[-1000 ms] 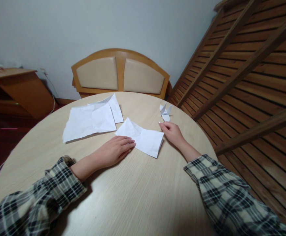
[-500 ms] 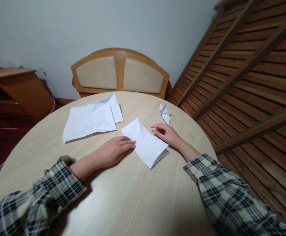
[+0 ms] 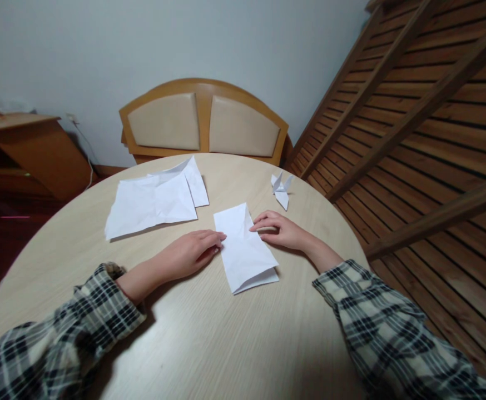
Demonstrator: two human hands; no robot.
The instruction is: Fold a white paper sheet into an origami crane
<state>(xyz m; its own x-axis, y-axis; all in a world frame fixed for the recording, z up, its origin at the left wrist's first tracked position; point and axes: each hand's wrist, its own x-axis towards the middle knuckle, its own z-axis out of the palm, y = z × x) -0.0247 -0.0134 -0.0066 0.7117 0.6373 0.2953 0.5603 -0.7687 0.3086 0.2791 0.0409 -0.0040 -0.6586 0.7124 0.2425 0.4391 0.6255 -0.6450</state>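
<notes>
A folded sheet of white paper [image 3: 245,253] lies on the table between my hands, creased, with its near end parted into layers. My left hand [image 3: 197,250] rests at the paper's left edge, fingertips touching it and the fingers stretched out. On the other side, my right hand [image 3: 282,229] has its fingertips on the right edge, the fingers extended and the thumb apart below them. Beyond my right hand stands a small white paper crane [image 3: 281,190].
Several larger white sheets [image 3: 151,205] lie overlapped at the left back of the round wooden table [image 3: 176,333]. A padded chair back [image 3: 203,116] rises behind the table. Wooden slats [image 3: 435,111] lean along the right, and a brown desk [image 3: 26,150] is at far left.
The folded paper has turned so its near end points more toward me. My right hand has moved slightly left onto its edge; my left hand has shifted slightly left.
</notes>
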